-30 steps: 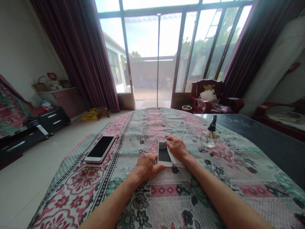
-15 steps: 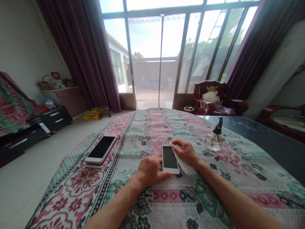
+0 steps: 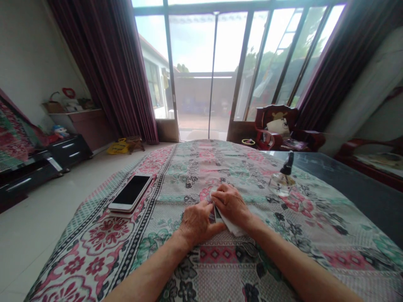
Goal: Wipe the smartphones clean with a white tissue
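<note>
A white smartphone (image 3: 218,215) lies face up on the patterned tablecloth, mostly covered by my hands. My left hand (image 3: 197,222) grips its left side, with the thumb along the bottom edge. My right hand (image 3: 231,205) presses a white cloth (image 3: 235,229) onto the phone's upper part, the fingers closed on the cloth. Part of the cloth trails out below the right palm. To the left, another white smartphone (image 3: 131,193) with a dark screen lies on top of at least one more phone or similar flat device.
A clear spray bottle (image 3: 282,183) with a black nozzle stands on the tablecloth (image 3: 182,167) to the right. A dark table surface (image 3: 333,176) adjoins on that side. Beyond are a wooden chair (image 3: 277,126), glass doors, and a yellow bag (image 3: 118,146) on the floor.
My right hand has moved left with the cloth, from the phone's right edge to over its top, hiding most of the screen. My left hand stays on the phone.
</note>
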Tool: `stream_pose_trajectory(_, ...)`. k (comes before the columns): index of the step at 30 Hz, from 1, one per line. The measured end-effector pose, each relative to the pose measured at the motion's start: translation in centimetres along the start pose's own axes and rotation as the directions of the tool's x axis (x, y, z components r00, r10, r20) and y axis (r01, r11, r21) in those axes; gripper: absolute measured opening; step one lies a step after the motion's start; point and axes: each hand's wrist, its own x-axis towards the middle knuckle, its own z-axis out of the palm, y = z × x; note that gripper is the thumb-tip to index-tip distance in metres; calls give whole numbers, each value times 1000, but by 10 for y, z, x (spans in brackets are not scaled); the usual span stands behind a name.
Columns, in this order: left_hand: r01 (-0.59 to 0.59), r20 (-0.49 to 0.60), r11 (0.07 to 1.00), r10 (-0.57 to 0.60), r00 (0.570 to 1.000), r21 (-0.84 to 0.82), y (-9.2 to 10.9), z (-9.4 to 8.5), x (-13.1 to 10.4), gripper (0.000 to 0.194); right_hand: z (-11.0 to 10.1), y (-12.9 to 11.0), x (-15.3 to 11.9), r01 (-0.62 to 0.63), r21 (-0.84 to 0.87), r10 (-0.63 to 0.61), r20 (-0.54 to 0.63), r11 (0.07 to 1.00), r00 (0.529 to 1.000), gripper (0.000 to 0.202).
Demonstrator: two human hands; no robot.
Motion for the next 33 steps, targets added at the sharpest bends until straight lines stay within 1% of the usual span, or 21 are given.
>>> stream_pose_trajectory(3,-10,10,1000,10,1000,-8,0,-2,1,41,0,7,3,-4,0,4,14,1000,1000,21)
stream_pose_trajectory(7,-12,38,1000,12,999,-2,1,-4,1,39,-2,15,7,-80,-36,80,3,996,997,22)
stream_pose_trajectory(9,-12,41,1000,12,999,5,2,-4,1,38,-2,13,8,-94,-64,94,-1,994,996,23)
stream_pose_trajectory(11,-7,40,1000,7,999,9,2,-5,0,39,-1,7,6,-76,-77,76,5,994,997,23)
stream_pose_trajectory(14,5,34,1000,-5,999,6,2,-4,0,44,-1,-2,2,-27,-47,28,29,999,999,22)
stream_pose_trajectory(16,11,46,1000,-11,999,4,2,-5,0,45,-2,0,1,-28,-27,29,36,999,999,22)
stream_pose_trajectory(20,20,81,1000,-20,997,8,2,-7,1,41,-9,17,1,-140,-51,140,-10,989,990,22)
stream_pose_trajectory(22,20,83,1000,-21,996,4,2,-8,1,39,-11,22,0,-170,-65,169,-33,983,985,22)
stream_pose_trajectory(24,21,86,1000,-21,996,-4,2,-8,1,40,-10,18,-2,-144,-60,142,-24,988,990,20)
stream_pose_trajectory(27,25,70,1000,-24,997,-15,2,-5,1,43,-7,1,-6,-67,-34,67,16,997,998,18)
stream_pose_trajectory(29,21,48,1000,-20,999,-18,2,-4,1,45,-6,-6,-7,-46,-18,47,30,999,998,18)
stream_pose_trajectory(31,13,40,1000,-13,999,-12,1,-4,0,46,-7,-6,-7,-66,-17,66,34,998,997,18)
stream_pose_trajectory(33,12,49,1000,-12,999,-1,2,-4,0,44,-10,1,-6,-113,-35,114,32,993,993,18)
